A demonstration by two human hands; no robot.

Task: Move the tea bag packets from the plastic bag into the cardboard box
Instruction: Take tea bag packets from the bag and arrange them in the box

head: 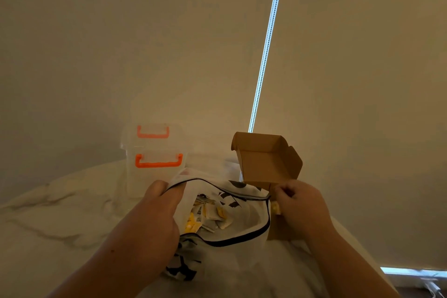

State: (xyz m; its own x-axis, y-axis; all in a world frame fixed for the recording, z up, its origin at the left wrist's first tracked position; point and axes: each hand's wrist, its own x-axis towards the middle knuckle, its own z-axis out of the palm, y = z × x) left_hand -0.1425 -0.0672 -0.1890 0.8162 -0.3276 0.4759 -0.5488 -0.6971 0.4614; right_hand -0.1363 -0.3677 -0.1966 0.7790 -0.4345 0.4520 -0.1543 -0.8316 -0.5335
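Two clear plastic storage containers (154, 150), one stacked on the other, each with an orange handle (158, 161) on the front, standing toward the far side of a white marble-pattern table (60, 225) with a curved edge. Behind: plain beige roller blind (362, 80), its bead chain (266, 43) hanging slantwise, lit pale blue-white. Lower right corner, below the blind's hem: thin bright strip of daylight (408, 271).
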